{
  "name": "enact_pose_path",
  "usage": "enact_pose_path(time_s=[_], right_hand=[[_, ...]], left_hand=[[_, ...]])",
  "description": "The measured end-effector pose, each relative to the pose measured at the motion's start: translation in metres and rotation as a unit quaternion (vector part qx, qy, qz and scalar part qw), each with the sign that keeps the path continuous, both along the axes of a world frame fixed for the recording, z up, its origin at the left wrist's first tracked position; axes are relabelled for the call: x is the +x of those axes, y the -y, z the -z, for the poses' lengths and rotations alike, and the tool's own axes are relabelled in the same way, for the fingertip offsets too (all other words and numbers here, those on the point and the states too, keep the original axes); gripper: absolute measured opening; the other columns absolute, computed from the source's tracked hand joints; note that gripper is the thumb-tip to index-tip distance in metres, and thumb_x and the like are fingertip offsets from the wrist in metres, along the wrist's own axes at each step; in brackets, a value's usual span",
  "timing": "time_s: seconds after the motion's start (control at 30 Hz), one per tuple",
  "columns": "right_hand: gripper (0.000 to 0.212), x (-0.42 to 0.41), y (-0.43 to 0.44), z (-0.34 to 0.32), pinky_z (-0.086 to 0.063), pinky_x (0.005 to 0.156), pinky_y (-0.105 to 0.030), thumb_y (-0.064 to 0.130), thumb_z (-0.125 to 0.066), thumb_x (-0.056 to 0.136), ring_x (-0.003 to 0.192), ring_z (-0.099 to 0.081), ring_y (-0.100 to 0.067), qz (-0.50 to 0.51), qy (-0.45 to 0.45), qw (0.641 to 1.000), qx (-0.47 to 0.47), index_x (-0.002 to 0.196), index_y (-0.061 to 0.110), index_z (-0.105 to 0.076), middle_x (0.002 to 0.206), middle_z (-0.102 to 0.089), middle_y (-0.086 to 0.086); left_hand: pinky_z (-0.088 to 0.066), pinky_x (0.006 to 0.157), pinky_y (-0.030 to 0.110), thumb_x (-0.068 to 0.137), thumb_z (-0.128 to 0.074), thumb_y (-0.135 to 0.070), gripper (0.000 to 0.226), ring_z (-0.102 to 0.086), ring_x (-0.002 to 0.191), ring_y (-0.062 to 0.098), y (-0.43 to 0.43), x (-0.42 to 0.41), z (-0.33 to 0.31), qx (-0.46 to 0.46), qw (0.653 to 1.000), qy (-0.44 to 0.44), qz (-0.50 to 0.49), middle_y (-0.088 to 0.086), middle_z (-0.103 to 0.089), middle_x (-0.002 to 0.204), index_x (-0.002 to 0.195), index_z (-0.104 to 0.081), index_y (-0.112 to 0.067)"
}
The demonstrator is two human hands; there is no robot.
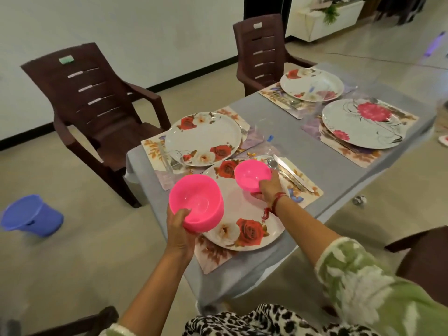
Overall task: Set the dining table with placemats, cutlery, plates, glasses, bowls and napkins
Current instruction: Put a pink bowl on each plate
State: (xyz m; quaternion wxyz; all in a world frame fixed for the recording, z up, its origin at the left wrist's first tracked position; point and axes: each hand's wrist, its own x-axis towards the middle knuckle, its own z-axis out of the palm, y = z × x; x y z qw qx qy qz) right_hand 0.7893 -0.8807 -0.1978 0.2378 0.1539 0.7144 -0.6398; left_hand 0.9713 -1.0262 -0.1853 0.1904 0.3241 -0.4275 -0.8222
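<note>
My left hand (180, 229) grips a stack of pink plastic bowls (196, 202), thumb inside the rim, held above the near left edge of the rose-patterned plate (242, 209). My right hand (269, 185) holds a smaller-looking pink bowl (251, 174) by its rim, low over the far part of that same plate. The plate lies on a floral placemat (308, 190) with a knife and spoon (291, 175) to its right. Three other plates (206, 137) (312, 83) (363, 124) sit on their own placemats.
The grey table (286, 122) carries clear glasses, one near the left plate (178, 158). Brown plastic chairs stand at the far left (97, 100) and far end (261, 52); another chair arm (421, 241) is at the right. A blue stool (31, 217) sits on the floor.
</note>
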Motion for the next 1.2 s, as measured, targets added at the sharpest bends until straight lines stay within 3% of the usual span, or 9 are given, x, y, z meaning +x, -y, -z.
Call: enact_pose_path(time_s=[0.13,0.23,0.37,0.5,0.63,0.73,0.87,1.07,1.2], right_hand=[[0.069,-0.031,0.020,0.013,-0.048,0.048,-0.032,-0.011,-0.036,0.086,0.115,-0.049,-0.041,-0.079,-0.033,0.991,0.100,0.143,0.026,-0.028,0.135,-0.043,-0.014],[0.069,-0.048,0.025,0.026,-0.046,0.041,-0.027,-0.009,-0.038,0.086,0.110,-0.054,-0.041,-0.105,-0.029,0.986,0.125,0.144,0.027,-0.025,0.132,-0.045,-0.013],[0.065,-0.053,0.021,0.035,-0.057,0.068,-0.045,0.013,-0.056,0.089,0.109,-0.054,-0.039,-0.120,-0.070,0.981,0.137,0.144,0.024,-0.023,0.133,-0.045,-0.013],[0.093,-0.048,0.013,0.032,-0.048,0.093,-0.052,0.042,-0.079,0.068,0.117,-0.047,-0.032,-0.177,-0.141,0.952,0.205,0.142,0.021,-0.027,0.134,-0.041,-0.011],[0.121,-0.040,0.007,0.023,-0.041,0.102,-0.046,0.054,-0.082,0.048,0.128,-0.038,-0.028,-0.261,-0.173,0.911,0.270,0.147,0.019,-0.020,0.140,-0.035,-0.009],[0.092,-0.030,0.008,-0.002,-0.033,0.106,-0.040,0.036,-0.075,0.078,0.134,-0.030,-0.026,-0.224,-0.269,0.896,0.273,0.149,0.015,-0.020,0.148,-0.026,-0.009],[0.060,-0.021,0.017,-0.059,-0.051,0.091,-0.037,0.051,-0.064,0.080,0.107,-0.056,-0.015,-0.255,-0.257,0.929,0.076,0.130,0.021,-0.051,0.128,-0.051,0.003],[0.017,-0.052,0.004,-0.065,-0.034,0.060,-0.012,0.011,-0.066,0.080,0.081,-0.052,-0.011,-0.327,-0.325,0.854,0.242,0.092,0.019,-0.057,0.090,-0.058,0.004],[0.005,-0.080,-0.021,-0.068,-0.030,0.056,-0.019,0.012,-0.058,0.087,0.073,-0.048,-0.014,-0.316,-0.385,0.829,0.254,0.083,0.014,-0.060,0.077,-0.056,0.002]], left_hand=[[-0.052,0.076,0.055,0.047,-0.066,-0.032,0.095,-0.053,0.112,0.037,0.011,-0.022,0.002,-0.004,1.000,0.004,0.007,0.018,-0.054,0.124,0.137,-0.044,-0.019],[-0.054,0.050,0.043,0.047,-0.065,-0.035,0.094,-0.051,0.110,0.046,0.016,-0.039,0.007,-0.005,0.999,0.022,0.023,0.022,-0.052,0.126,0.136,-0.043,-0.017],[-0.048,0.047,0.035,0.047,-0.064,-0.037,0.091,-0.057,0.095,0.040,0.019,-0.055,0.016,-0.009,0.998,0.047,0.048,0.019,-0.053,0.120,0.134,-0.043,-0.023],[-0.046,0.051,0.028,0.045,-0.063,-0.037,0.089,-0.065,0.075,0.013,0.019,-0.067,0.015,-0.015,0.998,0.032,0.047,0.007,-0.057,0.106,0.132,-0.046,-0.022],[-0.052,0.050,0.028,0.044,-0.064,-0.036,0.096,-0.057,0.096,0.024,0.017,-0.076,0.018,0.012,0.999,0.017,0.036,0.011,-0.055,0.114,0.135,-0.044,-0.017],[-0.053,0.055,0.033,0.045,-0.065,-0.036,0.095,-0.055,0.104,0.028,0.012,-0.082,0.020,0.017,0.999,0.021,0.031,0.013,-0.055,0.120,0.136,-0.044,-0.019],[-0.052,0.056,0.032,0.046,-0.064,-0.036,0.076,-0.057,0.100,0.026,-0.004,-0.093,0.015,0.005,0.999,0.006,0.039,0.008,-0.058,0.112,0.121,-0.052,-0.028],[-0.052,0.065,0.037,0.048,-0.065,-0.037,0.075,-0.056,0.106,0.029,-0.044,-0.119,0.006,-0.025,0.998,-0.003,0.050,0.008,-0.057,0.116,0.121,-0.052,-0.033],[-0.056,0.069,0.040,0.048,-0.075,-0.045,0.092,-0.057,0.113,0.032,-0.081,-0.141,-0.004,-0.032,0.999,0.001,0.031,0.010,-0.057,0.127,0.134,-0.046,-0.028]])
